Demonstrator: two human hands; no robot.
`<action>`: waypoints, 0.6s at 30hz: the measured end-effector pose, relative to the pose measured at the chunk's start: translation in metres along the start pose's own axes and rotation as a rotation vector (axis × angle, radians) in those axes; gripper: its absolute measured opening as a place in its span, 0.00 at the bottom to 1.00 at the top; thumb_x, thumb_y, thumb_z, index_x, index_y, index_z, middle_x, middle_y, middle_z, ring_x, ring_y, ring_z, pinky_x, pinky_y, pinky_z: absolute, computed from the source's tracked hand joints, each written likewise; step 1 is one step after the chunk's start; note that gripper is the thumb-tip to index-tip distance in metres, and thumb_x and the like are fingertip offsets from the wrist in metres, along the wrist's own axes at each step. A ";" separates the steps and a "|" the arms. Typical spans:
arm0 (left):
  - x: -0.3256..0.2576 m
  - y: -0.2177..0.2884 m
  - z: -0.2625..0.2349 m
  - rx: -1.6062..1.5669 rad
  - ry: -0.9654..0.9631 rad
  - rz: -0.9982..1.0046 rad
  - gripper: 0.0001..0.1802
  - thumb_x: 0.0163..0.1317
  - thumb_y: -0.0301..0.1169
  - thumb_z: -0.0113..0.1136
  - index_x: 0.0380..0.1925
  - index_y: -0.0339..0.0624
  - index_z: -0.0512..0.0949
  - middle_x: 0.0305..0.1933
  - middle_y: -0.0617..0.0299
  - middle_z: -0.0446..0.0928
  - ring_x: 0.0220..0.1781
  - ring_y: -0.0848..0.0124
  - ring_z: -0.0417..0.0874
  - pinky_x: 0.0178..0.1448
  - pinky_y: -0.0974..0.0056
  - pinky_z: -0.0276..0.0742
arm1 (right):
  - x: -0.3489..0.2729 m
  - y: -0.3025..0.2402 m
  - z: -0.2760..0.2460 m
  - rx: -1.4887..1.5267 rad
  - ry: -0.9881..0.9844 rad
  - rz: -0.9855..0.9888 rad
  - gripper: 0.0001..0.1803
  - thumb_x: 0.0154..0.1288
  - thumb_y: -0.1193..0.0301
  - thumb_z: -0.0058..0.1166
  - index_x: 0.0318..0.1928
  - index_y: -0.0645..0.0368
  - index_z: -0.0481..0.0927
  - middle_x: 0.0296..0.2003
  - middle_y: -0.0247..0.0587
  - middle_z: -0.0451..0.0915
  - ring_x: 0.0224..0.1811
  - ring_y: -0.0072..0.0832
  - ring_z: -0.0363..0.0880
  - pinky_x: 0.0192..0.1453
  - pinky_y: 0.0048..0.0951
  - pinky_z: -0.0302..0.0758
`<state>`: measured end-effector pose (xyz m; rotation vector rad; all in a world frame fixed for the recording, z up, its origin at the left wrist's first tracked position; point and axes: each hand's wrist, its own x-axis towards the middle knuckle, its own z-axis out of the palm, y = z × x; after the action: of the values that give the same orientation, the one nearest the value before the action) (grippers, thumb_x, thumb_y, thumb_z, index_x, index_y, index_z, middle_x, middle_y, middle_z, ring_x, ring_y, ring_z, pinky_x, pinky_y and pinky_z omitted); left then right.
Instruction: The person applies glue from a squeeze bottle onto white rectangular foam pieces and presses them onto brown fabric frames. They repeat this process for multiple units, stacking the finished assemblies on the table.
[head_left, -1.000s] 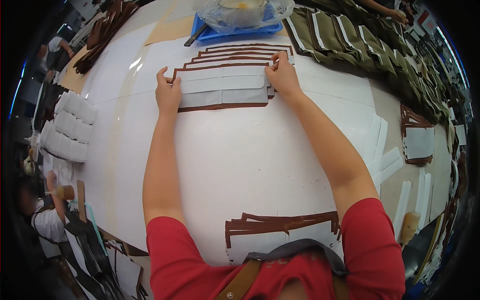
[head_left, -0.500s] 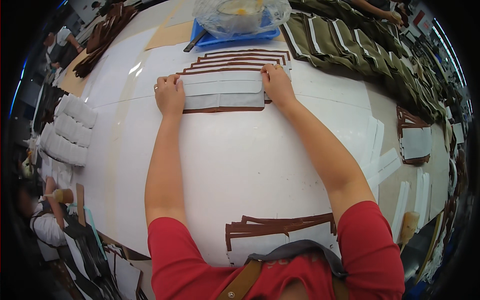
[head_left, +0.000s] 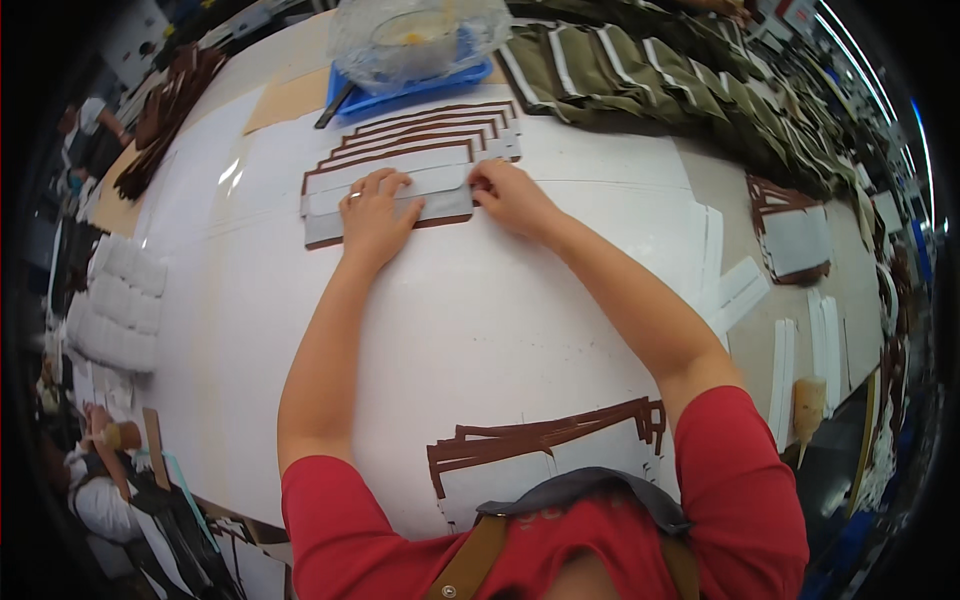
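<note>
A fan of brown-edged pale grey fabric panels (head_left: pixel 430 133) lies overlapped on the white tabletop (head_left: pixel 450 340). On the front panel (head_left: pixel 325 232) rests a long pale strip (head_left: pixel 435 180) with a rounded right corner. My left hand (head_left: pixel 378 215) lies spread on the strip and panel, fingers apart, a ring on one finger. At the strip's right end my right hand (head_left: pixel 512 198) is closed, thumb and fingertips pinched at the edge. Its fingers partly hide what is between them. Near my body lies a second stack of brown-edged panels (head_left: pixel 590 450).
A blue tray (head_left: pixel 380 100) at the back carries a plastic-covered bowl (head_left: pixel 410 35). Olive fabric pieces with white strips (head_left: pixel 620 80) lie back right. To the right are white strips (head_left: pixel 742 290) and a squeeze bottle (head_left: pixel 808 405); at left, white bundles (head_left: pixel 120 310). Co-workers stand at the left.
My left hand has moved off the strip's left end and now lies flat on it nearer the middle. My right hand stays at the right end. The whole view has shifted slightly.
</note>
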<state>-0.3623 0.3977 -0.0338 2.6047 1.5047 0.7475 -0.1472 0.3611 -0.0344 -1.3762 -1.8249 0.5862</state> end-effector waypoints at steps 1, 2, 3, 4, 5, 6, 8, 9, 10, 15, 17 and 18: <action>0.000 0.000 0.002 -0.001 0.003 0.007 0.17 0.54 0.43 0.57 0.43 0.53 0.73 0.56 0.63 0.68 0.61 0.59 0.62 0.61 0.50 0.54 | -0.001 0.001 0.004 -0.062 0.017 -0.034 0.07 0.55 0.77 0.46 0.35 0.63 0.75 0.35 0.51 0.76 0.39 0.45 0.74 0.43 0.37 0.71; 0.000 -0.001 0.004 0.003 0.012 0.020 0.17 0.54 0.43 0.57 0.43 0.53 0.73 0.55 0.63 0.68 0.60 0.59 0.63 0.61 0.50 0.54 | 0.000 0.000 0.007 -0.131 0.041 -0.062 0.07 0.54 0.78 0.44 0.34 0.62 0.75 0.36 0.53 0.75 0.40 0.48 0.74 0.45 0.39 0.71; 0.001 -0.002 0.008 0.002 0.024 0.039 0.17 0.54 0.43 0.57 0.43 0.53 0.73 0.55 0.63 0.68 0.60 0.59 0.63 0.61 0.50 0.54 | 0.002 -0.001 0.008 -0.170 0.014 -0.012 0.07 0.52 0.79 0.43 0.31 0.64 0.74 0.36 0.53 0.75 0.41 0.48 0.74 0.46 0.40 0.71; 0.000 -0.004 0.006 0.000 0.025 0.033 0.17 0.54 0.43 0.57 0.43 0.53 0.73 0.55 0.63 0.68 0.60 0.59 0.63 0.62 0.51 0.53 | 0.001 -0.008 0.007 -0.234 -0.016 -0.045 0.07 0.50 0.81 0.44 0.31 0.65 0.73 0.36 0.55 0.75 0.42 0.48 0.74 0.46 0.41 0.71; 0.000 -0.005 0.005 -0.002 0.027 0.027 0.17 0.54 0.43 0.57 0.43 0.53 0.73 0.55 0.63 0.69 0.60 0.60 0.64 0.62 0.51 0.53 | -0.002 -0.014 0.003 -0.290 -0.038 -0.077 0.10 0.48 0.81 0.46 0.35 0.66 0.71 0.36 0.56 0.75 0.43 0.48 0.74 0.47 0.41 0.71; 0.002 -0.003 0.005 0.013 0.016 0.035 0.17 0.55 0.43 0.56 0.44 0.53 0.73 0.55 0.63 0.69 0.60 0.61 0.64 0.63 0.52 0.52 | -0.007 -0.018 -0.002 -0.228 -0.061 -0.014 0.11 0.50 0.82 0.44 0.37 0.63 0.69 0.37 0.55 0.73 0.42 0.49 0.73 0.46 0.41 0.70; 0.005 -0.002 0.006 0.042 -0.004 0.050 0.18 0.55 0.43 0.56 0.45 0.53 0.72 0.56 0.63 0.68 0.62 0.63 0.63 0.65 0.53 0.48 | -0.026 -0.027 -0.020 -0.118 -0.089 0.059 0.13 0.53 0.83 0.41 0.41 0.60 0.66 0.40 0.55 0.70 0.41 0.50 0.72 0.44 0.41 0.69; 0.004 -0.004 0.005 0.058 -0.014 0.045 0.18 0.56 0.43 0.55 0.46 0.52 0.72 0.57 0.63 0.68 0.63 0.64 0.62 0.66 0.53 0.46 | -0.041 -0.039 -0.034 -0.075 -0.091 0.059 0.12 0.54 0.82 0.41 0.41 0.61 0.67 0.41 0.56 0.70 0.43 0.50 0.72 0.46 0.41 0.69; 0.005 -0.004 0.007 0.057 -0.009 0.064 0.19 0.57 0.43 0.55 0.47 0.52 0.72 0.57 0.63 0.67 0.63 0.64 0.62 0.66 0.53 0.45 | -0.064 -0.051 -0.054 -0.035 -0.099 0.063 0.12 0.54 0.81 0.41 0.41 0.61 0.68 0.42 0.57 0.71 0.44 0.51 0.72 0.48 0.40 0.69; -0.002 -0.006 0.005 0.117 0.123 0.127 0.20 0.60 0.39 0.52 0.51 0.48 0.69 0.58 0.60 0.67 0.63 0.65 0.61 0.65 0.54 0.45 | -0.206 -0.099 -0.154 0.061 -0.207 0.343 0.09 0.65 0.74 0.34 0.42 0.60 0.67 0.30 0.53 0.73 0.34 0.44 0.73 0.40 0.40 0.66; -0.006 -0.003 0.002 0.130 0.227 0.173 0.17 0.61 0.36 0.52 0.50 0.47 0.70 0.56 0.60 0.69 0.60 0.64 0.64 0.62 0.54 0.49 | -0.271 -0.116 -0.188 0.000 -0.243 0.520 0.08 0.66 0.72 0.35 0.43 0.58 0.66 0.27 0.48 0.73 0.30 0.40 0.73 0.37 0.36 0.67; -0.004 -0.006 0.003 0.123 0.280 0.197 0.17 0.61 0.35 0.51 0.49 0.47 0.71 0.55 0.61 0.70 0.59 0.64 0.65 0.61 0.55 0.50 | -0.306 -0.116 -0.199 -0.021 -0.281 0.539 0.08 0.65 0.69 0.40 0.42 0.58 0.68 0.22 0.43 0.73 0.28 0.37 0.74 0.35 0.35 0.68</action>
<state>-0.3678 0.3979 -0.0394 2.8706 1.4076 1.1135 -0.0192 0.0184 0.0809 -1.8932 -1.6628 1.0844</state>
